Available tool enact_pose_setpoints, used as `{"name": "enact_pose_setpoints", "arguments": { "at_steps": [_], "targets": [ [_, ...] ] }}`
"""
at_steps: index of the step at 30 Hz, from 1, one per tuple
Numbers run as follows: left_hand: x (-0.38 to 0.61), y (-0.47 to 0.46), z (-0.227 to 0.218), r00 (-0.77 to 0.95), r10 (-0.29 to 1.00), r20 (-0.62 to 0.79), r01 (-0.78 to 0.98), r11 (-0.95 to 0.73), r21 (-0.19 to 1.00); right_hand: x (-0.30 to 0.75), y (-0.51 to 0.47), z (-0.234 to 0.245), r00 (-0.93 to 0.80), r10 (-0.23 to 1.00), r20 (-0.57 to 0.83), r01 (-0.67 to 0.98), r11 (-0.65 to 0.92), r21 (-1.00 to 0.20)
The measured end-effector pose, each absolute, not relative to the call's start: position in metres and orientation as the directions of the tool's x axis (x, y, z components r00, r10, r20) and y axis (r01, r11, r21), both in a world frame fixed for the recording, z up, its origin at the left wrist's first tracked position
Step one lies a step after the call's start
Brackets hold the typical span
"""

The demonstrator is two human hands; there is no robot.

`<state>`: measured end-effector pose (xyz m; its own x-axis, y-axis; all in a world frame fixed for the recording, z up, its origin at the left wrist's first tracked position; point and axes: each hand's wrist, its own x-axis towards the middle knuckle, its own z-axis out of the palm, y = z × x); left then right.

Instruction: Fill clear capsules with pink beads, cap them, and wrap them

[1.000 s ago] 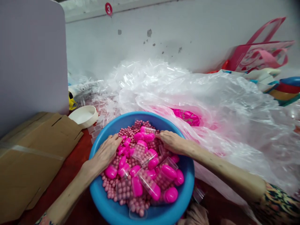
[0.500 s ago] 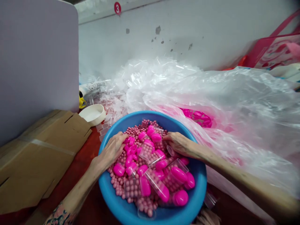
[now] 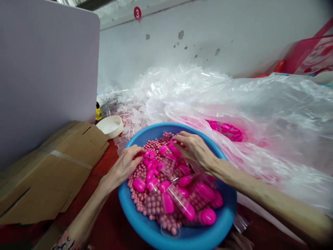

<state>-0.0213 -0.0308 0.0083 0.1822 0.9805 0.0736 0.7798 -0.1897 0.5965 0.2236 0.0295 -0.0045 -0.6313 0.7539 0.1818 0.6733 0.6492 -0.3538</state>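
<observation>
A blue basin [image 3: 125, 205] holds many small pink beads [image 3: 139, 170], with clear containers and bright pink caps lying among them. At the basin's left side my left hand [image 3: 130, 159] has its thumb and fingers apart, the tips beside several small pink plastic pieces [image 3: 152, 165]. My right hand [image 3: 194, 148] reaches over the far right part, fingers stretched and slightly bent over a pink cap [image 3: 174, 148]; its thumb is hidden. Below the hands lies a clear tube with a pink cap [image 3: 182, 203]. Another clear container [image 3: 154, 204] has beads showing in or through it.
Flattened cardboard [image 3: 59, 166] lies at the left under a grey panel [image 3: 49, 69]. A white round lid [image 3: 110, 126] sits behind the basin. Clear plastic pieces [image 3: 166, 81] are heaped by the wall, and plastic bags [image 3: 273, 121] with pink pieces cover the right.
My right hand has lifted from the basin's right side and moved up and left over a pink cap. My left hand's fingers have spread a little. The view has shifted slightly.
</observation>
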Motion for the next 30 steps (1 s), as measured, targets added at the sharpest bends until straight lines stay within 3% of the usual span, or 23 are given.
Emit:
{"name": "enact_pose_setpoints", "arguments": {
  "at_steps": [7,14,22,30],
  "targets": [
    [-0.012,-0.038,0.018,0.077,0.997,-0.027,0.618,-0.026,0.786,0.165,0.037,0.004,-0.749,0.645,-0.150,0.663,0.732,-0.159],
    [-0.025,-0.041,0.013,0.007,1.000,-0.030,0.515,0.022,0.857,0.156,0.042,0.009,-0.737,0.599,-0.313,0.662,0.733,-0.156],
    [-0.028,-0.046,0.007,-0.024,0.997,-0.076,0.406,0.079,0.911,0.189,0.043,0.002,-0.811,0.519,-0.270,0.580,0.651,-0.490],
    [-0.015,-0.056,0.011,-0.007,0.990,-0.143,0.302,0.139,0.943,0.219,0.036,-0.005,-0.700,0.711,-0.060,0.443,0.367,-0.818]
  ]
}}
